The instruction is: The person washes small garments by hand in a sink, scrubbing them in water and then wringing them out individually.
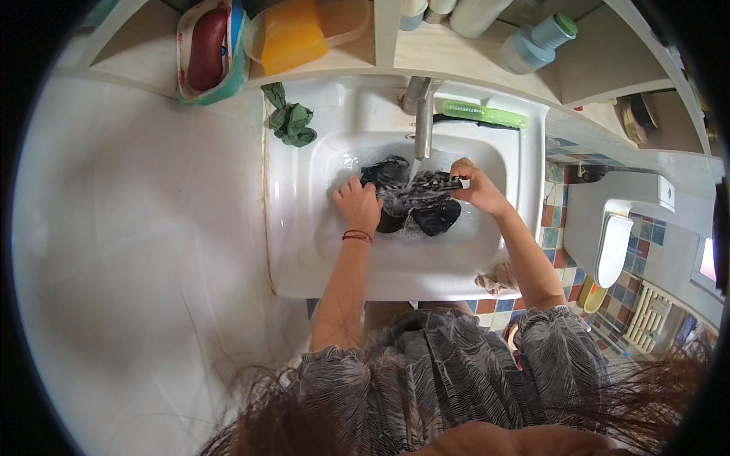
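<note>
The wet, crumpled black cloth garment (437,218) lies in the white ceramic basin (300,251) under the running metal tap (423,129); likely soft, water-heavy and slippery, it is best held by bunched edges: the left hand (358,203) grips one side, the right hand (479,191) pinches the other.

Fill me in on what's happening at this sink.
A person is holding a wet black cloth in the white sink, under water running from the tap. The left hand has its left side, and the right hand pinches its right end. A dark green cloth lies at the sink's back left corner, a light green brush or comb behind the basin.
</note>
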Available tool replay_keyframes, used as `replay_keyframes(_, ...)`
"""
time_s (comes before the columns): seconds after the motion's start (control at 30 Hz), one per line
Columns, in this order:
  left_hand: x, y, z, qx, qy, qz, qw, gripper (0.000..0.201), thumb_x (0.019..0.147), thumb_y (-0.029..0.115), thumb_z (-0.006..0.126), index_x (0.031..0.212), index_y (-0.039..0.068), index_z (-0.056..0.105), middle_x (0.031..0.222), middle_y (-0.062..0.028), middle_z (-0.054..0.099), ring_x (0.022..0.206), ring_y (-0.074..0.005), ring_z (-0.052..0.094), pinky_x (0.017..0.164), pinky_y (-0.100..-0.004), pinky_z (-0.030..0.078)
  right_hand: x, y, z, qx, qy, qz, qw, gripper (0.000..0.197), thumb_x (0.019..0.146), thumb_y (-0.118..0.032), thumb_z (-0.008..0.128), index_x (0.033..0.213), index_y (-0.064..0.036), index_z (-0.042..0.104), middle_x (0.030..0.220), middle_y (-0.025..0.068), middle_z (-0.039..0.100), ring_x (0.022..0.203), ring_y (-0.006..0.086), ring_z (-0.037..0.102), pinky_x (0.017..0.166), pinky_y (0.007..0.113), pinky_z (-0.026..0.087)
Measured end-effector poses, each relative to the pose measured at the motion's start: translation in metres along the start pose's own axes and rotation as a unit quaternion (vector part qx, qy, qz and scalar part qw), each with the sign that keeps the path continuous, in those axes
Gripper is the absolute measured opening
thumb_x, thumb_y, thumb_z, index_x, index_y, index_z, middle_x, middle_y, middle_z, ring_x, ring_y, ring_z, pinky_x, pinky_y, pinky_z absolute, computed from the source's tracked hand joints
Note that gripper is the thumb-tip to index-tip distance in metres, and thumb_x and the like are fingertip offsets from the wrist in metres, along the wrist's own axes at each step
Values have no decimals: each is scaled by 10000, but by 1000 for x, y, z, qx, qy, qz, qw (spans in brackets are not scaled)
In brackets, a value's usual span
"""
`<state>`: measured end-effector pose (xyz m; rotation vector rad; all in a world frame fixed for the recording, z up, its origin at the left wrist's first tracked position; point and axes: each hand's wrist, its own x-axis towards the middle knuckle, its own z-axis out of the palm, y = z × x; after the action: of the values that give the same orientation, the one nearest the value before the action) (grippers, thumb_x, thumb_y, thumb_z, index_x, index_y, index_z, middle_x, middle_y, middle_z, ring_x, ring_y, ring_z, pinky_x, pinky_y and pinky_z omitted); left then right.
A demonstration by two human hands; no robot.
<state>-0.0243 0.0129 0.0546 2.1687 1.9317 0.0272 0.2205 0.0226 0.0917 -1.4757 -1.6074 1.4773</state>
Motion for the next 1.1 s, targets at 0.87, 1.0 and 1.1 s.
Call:
replay_keyframes(0.87, -12, -3, 32, -144, -55, 223, 962, 81, 649, 134, 582, 670, 80, 526, 769, -65, 507, 763, -251, 491, 681, -375, 368, 10, 34, 36, -510, -54, 85, 854, 241, 749, -151, 439, 966, -164, 542, 993, 84, 504, 965, 249, 466, 831, 435, 338)
replay_keyframes(1.0, -20, 0, 50, -17, 0, 215, 976, 57, 686, 143, 545, 711, 92, 541, 800, -47, 499, 805, -224, 498, 695, -370, 375, 1, 62, 63, -504, 1, 43, 863, 256, 752, -157, 427, 991, -165, 519, 976, 72, 504, 976, 253, 458, 836, 431, 338)
replay_keyframes(1.1, -12, -13, 29, 4, -77, 232, 970, 53, 704, 136, 516, 707, 97, 553, 774, -53, 519, 807, -225, 503, 690, -378, 374, 13, 48, 24, -506, -119, 55, 853, 214, 739, -151, 457, 935, -131, 542, 880, 87, 540, 872, 273, 504, 774, 407, 386)
